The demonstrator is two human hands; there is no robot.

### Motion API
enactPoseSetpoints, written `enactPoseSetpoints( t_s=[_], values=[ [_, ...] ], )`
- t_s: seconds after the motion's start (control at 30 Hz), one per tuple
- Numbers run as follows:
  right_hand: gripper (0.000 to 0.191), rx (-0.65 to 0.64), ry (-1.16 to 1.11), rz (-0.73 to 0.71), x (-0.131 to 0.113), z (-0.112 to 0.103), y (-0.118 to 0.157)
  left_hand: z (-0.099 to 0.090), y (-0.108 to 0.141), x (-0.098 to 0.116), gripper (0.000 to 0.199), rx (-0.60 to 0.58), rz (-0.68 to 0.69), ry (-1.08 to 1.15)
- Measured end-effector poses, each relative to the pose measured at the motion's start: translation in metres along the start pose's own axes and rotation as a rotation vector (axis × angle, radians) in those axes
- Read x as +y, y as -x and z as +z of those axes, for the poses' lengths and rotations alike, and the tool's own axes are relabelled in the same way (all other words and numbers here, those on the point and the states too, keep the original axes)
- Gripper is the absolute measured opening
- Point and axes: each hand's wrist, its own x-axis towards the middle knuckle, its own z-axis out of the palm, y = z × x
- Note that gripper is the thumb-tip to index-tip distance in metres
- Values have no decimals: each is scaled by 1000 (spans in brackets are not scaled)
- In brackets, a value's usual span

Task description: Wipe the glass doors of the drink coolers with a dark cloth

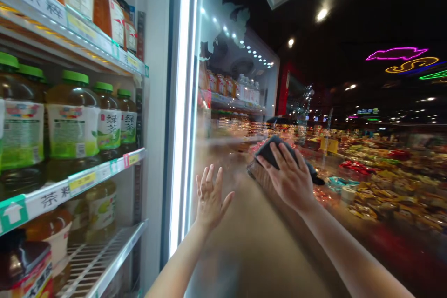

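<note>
The right hand [291, 179] presses a dark cloth [274, 152] flat to the glass [237, 223], fingers spread over it. Left of it, the left hand [209, 198] is open, empty, near the light strip [181, 102].

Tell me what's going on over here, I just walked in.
Someone's bare right hand is spread over a dark cloth against a glass door. Their left hand is open and holds nothing; whether it touches the glass is hard to tell. To the left are lit shelves of drinks, including green-capped bottles.
</note>
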Motion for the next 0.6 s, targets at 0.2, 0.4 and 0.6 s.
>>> enactPoseSetpoints(
  t_s=[0.2,0.4,0.6],
  values=[
    [54,116,-29,109,-30,26,-104,0,-1,-10,76,37,-51,-32],
    [50,-12,-128,-309,-76,54,-35,5,17,-21,76,57,-106,-63],
    [51,66,-94,-62,-36,31,-40,-1,28,-31,76,25,-121,-116]
  ],
)
